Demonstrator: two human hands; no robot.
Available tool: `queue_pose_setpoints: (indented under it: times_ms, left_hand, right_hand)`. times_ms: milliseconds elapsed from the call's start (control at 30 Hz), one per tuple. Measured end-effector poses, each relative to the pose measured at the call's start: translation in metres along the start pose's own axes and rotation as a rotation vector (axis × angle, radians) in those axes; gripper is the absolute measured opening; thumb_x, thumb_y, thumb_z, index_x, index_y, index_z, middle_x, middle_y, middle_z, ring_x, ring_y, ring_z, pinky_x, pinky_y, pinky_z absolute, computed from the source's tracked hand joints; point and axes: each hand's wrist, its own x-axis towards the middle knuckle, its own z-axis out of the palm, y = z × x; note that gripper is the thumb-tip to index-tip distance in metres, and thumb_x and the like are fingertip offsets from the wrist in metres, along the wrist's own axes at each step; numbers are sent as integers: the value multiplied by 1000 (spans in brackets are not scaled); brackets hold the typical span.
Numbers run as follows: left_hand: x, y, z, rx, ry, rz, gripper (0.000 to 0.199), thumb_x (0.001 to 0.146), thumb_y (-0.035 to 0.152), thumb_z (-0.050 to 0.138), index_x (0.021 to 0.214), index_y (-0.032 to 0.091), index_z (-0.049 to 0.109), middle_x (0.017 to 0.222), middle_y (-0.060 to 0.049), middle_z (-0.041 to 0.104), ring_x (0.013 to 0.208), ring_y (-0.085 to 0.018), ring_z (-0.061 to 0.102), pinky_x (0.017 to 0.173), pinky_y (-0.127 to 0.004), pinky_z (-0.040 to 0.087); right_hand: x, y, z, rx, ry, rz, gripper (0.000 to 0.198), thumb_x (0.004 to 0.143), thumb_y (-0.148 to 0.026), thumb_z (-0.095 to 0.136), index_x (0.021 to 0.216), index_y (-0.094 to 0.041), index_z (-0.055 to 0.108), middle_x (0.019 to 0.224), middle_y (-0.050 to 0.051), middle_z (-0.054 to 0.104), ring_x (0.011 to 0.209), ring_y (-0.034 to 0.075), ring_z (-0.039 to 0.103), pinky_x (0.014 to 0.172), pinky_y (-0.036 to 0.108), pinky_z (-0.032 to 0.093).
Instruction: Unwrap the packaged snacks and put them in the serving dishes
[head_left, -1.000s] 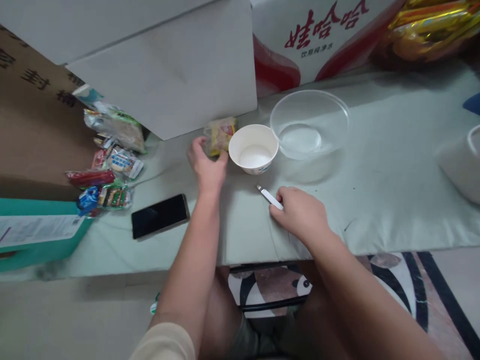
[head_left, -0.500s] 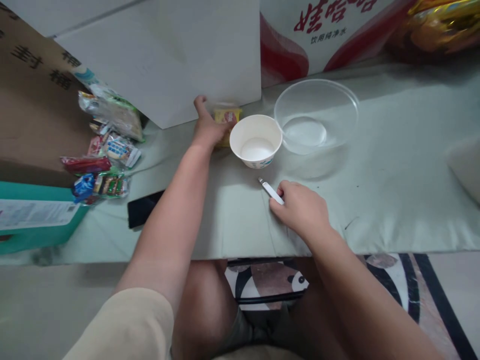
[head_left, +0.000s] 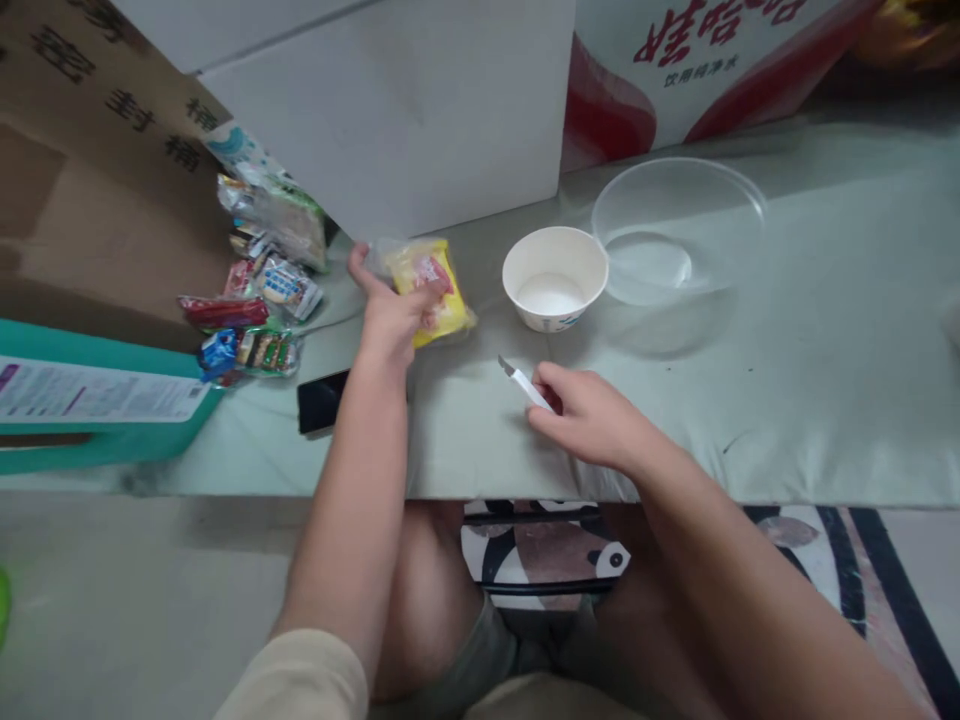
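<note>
Near the white box, my left hand point(head_left: 388, 322) is closed on a yellow snack packet point(head_left: 444, 322) with clear wrapping, its fingers across the front. My right hand point(head_left: 592, 412) grips a utility knife point(head_left: 529, 388) by its white handle; a short blade points up and left above the cloth. Between and beyond the hands stands a white paper bowl point(head_left: 544, 314). Touching or slightly overlapping its right side in view is a clear plastic bowl point(head_left: 724, 265). Both bowls look empty.
A black phone point(head_left: 319, 402) lies by my left forearm. Several small snack packets point(head_left: 274, 285) are heaped at the left, beside a cardboard box point(head_left: 97, 230) and a teal box point(head_left: 161, 435). A white box point(head_left: 450, 120) and a red-and-white carton point(head_left: 679, 110) line the back.
My left hand has drawn the yellow packet out from behind the paper bowl, leftward and nearer me. The knife stays in my right hand, its blade now clearer. The view has shifted left.
</note>
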Motion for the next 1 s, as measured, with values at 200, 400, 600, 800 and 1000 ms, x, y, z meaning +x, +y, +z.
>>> queue_pose_setpoints:
  times_ms: [200, 400, 600, 800, 1000]
  left_hand:
    - [-72, -41, -33, -166, -185, -6, 131, 53, 61, 96, 151, 49, 10, 142, -9, 58, 117, -28, 70, 90, -41, 60]
    - [-95, -60, -27, 64, -383, 204, 92, 71, 58, 88, 142, 37, 35, 119, -6, 63, 91, -19, 70, 83, -36, 60]
    - [-82, -46, -44, 248, -282, 350, 25, 90, 45, 73, 100, 24, 68, 122, -9, 62, 105, -22, 67, 75, -30, 59]
    - [-93, -41, -41, 346, -286, 706, 13, 89, 34, 74, 83, 22, 73, 130, -10, 59, 127, -26, 59, 111, -48, 50]
    - [-91, -40, -40, 50, -240, 425, 25, 99, 50, 55, 106, 30, 68, 128, -6, 63, 130, -24, 60, 109, -45, 53]
  right_hand:
    - [12, -15, 31, 452, 264, -58, 32, 79, -52, 58, 86, -23, 46, 79, -1, 58, 72, 15, 54, 68, 30, 42]
    - [18, -14, 55, 536, 323, 19, 44, 70, -55, 71, 89, -24, 46, 81, -2, 59, 72, 15, 53, 67, 31, 44]
    - [22, -10, 56, 476, 410, 96, 37, 68, -46, 70, 83, -24, 43, 72, -5, 49, 63, 11, 44, 61, 29, 40]
    - [29, -9, 64, 513, 473, 53, 34, 74, -45, 69, 83, -24, 43, 76, -4, 52, 65, 11, 45, 65, 29, 42]
    - [23, -6, 63, 556, 500, -12, 33, 76, -47, 69, 85, -25, 46, 75, -3, 52, 66, 13, 49, 64, 30, 45]
